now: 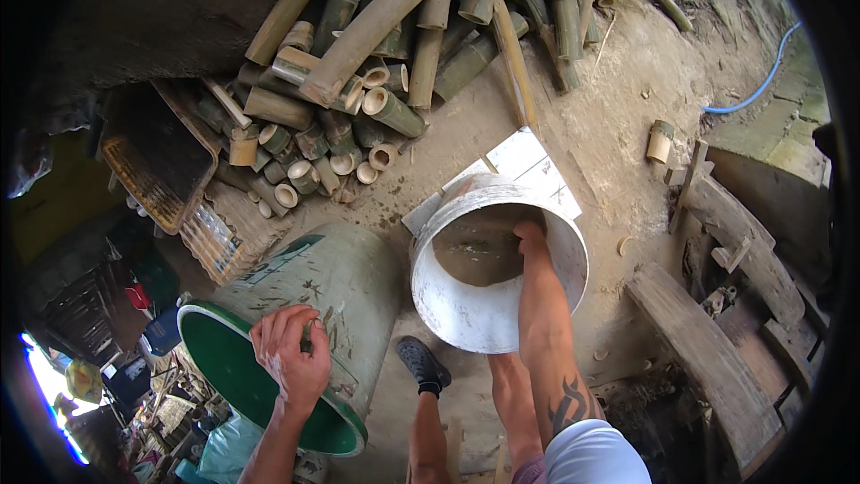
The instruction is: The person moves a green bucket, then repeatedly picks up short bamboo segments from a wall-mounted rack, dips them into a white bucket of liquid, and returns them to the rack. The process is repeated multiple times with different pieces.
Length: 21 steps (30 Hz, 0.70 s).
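Observation:
A large bin (358, 278), greenish-grey outside and green inside, leans on its side at the left with its mouth toward me. My left hand (294, 350) is closed over the upper part of its rim, fingers curled. To the right of the bin stands a white bucket (555, 305) with murky brown contents (479, 251), perhaps muddy water. Down inside it reaches my right arm, with my right hand (530, 235) near the far right inner wall. The fingers of that hand are mostly hidden, so what they touch or hold does not show.
Behind the bucket lies a white slatted panel (533, 161). Cut bamboo pieces (331, 148) are heaped beyond, with a dark crate (161, 157) at left. Wooden planks (708, 367) lie at right, below a short bamboo piece (659, 141) and a blue hose (757, 94).

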Available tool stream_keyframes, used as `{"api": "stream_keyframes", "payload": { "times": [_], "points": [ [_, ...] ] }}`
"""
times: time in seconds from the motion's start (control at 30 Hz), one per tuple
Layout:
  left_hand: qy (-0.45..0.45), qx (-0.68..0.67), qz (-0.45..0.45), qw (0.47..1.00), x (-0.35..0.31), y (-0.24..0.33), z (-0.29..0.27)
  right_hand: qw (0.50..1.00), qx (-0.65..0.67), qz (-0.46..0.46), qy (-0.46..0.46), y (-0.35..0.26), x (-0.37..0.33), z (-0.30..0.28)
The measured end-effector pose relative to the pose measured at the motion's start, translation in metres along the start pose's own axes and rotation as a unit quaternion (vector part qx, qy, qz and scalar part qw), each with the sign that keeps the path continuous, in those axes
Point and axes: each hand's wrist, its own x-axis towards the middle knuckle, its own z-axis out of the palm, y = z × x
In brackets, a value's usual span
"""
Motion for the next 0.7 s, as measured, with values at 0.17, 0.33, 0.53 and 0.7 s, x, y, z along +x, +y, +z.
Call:
{"api": "stream_keyframes", "payload": {
  "times": [0.17, 0.33, 0.53, 0.7],
  "points": [
    [0.016, -0.009, 0.002, 1.0, -0.002, 0.0, 0.003, 0.998, 0.029, -0.007, -0.06, -0.01, -0.036, -0.007],
    [0.019, -0.006, 0.001, 1.0, -0.003, 0.001, 0.002, 0.997, 0.04, -0.033, -0.048, -0.005, -0.052, -0.013],
    [0.019, -0.004, 0.0, 1.0, -0.001, 0.004, 0.001, 0.994, -0.05, -0.094, 0.027, -0.012, -0.024, -0.002],
    [0.012, -0.015, -0.008, 1.0, -0.002, 0.004, 0.004, 0.987, -0.125, -0.096, 0.045, -0.021, -0.015, -0.01]
  ]
}}
